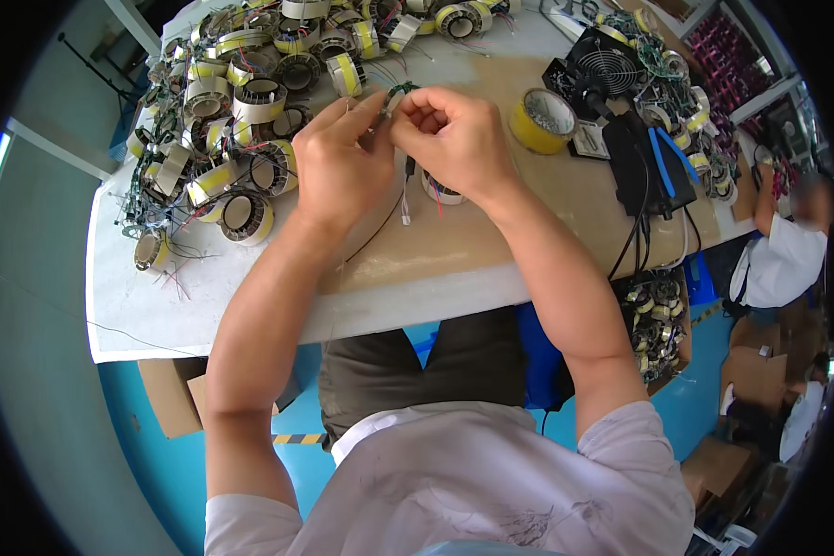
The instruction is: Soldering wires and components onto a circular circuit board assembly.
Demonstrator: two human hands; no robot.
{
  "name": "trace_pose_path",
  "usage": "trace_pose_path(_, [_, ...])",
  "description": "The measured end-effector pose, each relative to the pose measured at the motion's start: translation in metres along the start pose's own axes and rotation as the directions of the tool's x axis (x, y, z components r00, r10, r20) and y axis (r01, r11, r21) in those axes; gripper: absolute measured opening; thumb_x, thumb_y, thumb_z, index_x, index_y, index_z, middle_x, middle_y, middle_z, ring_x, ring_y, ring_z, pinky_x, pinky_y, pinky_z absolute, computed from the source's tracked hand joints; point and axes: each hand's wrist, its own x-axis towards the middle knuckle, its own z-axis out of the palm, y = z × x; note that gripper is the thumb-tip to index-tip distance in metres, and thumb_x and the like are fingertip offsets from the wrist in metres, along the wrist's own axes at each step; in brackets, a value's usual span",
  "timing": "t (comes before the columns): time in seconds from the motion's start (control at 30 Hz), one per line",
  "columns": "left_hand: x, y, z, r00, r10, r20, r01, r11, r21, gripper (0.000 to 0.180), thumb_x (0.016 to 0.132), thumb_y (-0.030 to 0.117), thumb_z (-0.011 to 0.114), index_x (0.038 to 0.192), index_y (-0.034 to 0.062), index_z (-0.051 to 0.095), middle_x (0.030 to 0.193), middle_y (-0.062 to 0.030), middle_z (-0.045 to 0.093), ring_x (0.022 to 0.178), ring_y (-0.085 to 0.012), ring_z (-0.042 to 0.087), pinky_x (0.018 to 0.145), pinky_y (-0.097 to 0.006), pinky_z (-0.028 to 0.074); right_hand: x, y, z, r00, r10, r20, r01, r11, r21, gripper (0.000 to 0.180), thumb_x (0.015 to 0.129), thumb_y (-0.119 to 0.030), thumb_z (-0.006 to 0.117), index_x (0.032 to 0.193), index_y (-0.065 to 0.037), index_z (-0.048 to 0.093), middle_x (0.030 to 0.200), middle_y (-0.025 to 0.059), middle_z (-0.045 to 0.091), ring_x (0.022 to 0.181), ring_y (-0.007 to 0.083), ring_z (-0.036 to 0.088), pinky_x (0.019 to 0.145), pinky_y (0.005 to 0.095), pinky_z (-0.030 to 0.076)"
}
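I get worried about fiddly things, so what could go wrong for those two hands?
The left hand and right hand meet at a small green piece, partly hidden by fingers; it might slip. The white plug below them could snag if its wire gets tugged. The ring-shaped parts lie heaped together with wires sticking out, so they might tangle.

fingers (424, 96) at small green part (402, 88)

White table (171, 320) with a brown sheet (473, 250) beneath the fingers (360, 119); wired rings (259, 100) heaped to their left, a yellow tub (535, 135) and black fan (608, 70) to their right.
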Motion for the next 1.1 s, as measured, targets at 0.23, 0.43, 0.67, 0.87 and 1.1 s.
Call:
trace_pose_path(0.23, [-0.002, 0.000, 0.002, 0.999, 0.033, 0.016, -0.033, 0.999, -0.009, 0.028, 0.073, -0.006, 0.071, 0.101, -0.0013, 0.075, 0.077, -0.0108, 0.067, 0.057, -0.0208, 0.062, 0.053, -0.031, 0.050, -0.001, 0.007, -0.002, 0.997, -0.082, -0.002, 0.082, 0.996, -0.020, 0.014, 0.077, -0.008, 0.077, 0.084, 0.003, 0.072, 0.075, 0.0099, 0.071, 0.064, 0.0139, 0.068, 0.061, 0.0264, 0.055])
trace_pose_path(0.43, [-0.001, -0.005, 0.004, 0.998, 0.012, 0.061, -0.011, 1.000, -0.015, 0.026, 0.075, -0.005, 0.070, 0.101, -0.0007, 0.075, 0.078, -0.0115, 0.068, 0.059, -0.0205, 0.063, 0.056, -0.032, 0.051, 0.003, 0.013, -0.008, 0.994, -0.079, 0.070, 0.082, 0.995, -0.051, 0.014, 0.084, -0.007, 0.075, 0.092, 0.004, 0.072, 0.074, 0.0015, 0.068, 0.064, 0.0041, 0.061, 0.059, 0.0207, 0.051])
trace_pose_path(0.67, [0.004, 0.003, -0.002, 0.954, -0.260, 0.153, 0.259, 0.966, 0.027, 0.023, 0.080, 0.003, 0.071, 0.103, -0.0007, 0.072, 0.080, -0.0075, 0.070, 0.060, -0.0106, 0.057, 0.057, -0.027, 0.048, 0.010, -0.025, -0.058, 0.944, -0.031, 0.327, 0.102, 0.974, -0.203, 0.015, 0.092, -0.012, 0.071, 0.095, 0.002, 0.075, 0.071, 0.0027, 0.068, 0.057, 0.0036, 0.057, 0.049, 0.0218, 0.042])
trace_pose_path(0.87, [-0.002, -0.013, 0.001, 0.878, -0.418, 0.231, 0.462, 0.868, -0.183, 0.025, 0.087, 0.007, 0.070, 0.108, -0.0057, 0.070, 0.082, -0.0025, 0.069, 0.065, -0.0030, 0.050, 0.058, -0.022, 0.043, -0.012, -0.074, -0.059, 0.824, 0.207, 0.527, 0.237, 0.719, -0.653, 0.073, 0.066, -0.066, 0.079, 0.062, 0.005, 0.067, 0.055, 0.0196, 0.061, 0.057, 0.0399, 0.064, 0.059, 0.0442, 0.053])
trace_pose_path(1.1, [-0.001, -0.037, -0.005, 0.943, -0.286, 0.170, 0.303, 0.949, -0.088, 0.018, 0.095, 0.013, 0.071, 0.100, -0.0049, 0.074, 0.077, 0.0019, 0.062, 0.067, -0.0042, 0.049, 0.056, -0.022, 0.038, -0.039, -0.041, -0.005, 0.910, -0.133, 0.392, 0.404, 0.499, -0.767, 0.007, 0.067, -0.015, 0.068, 0.065, -0.009, 0.072, 0.067, 0.0071, 0.070, 0.067, 0.0244, 0.071, 0.056, 0.0393, 0.053])
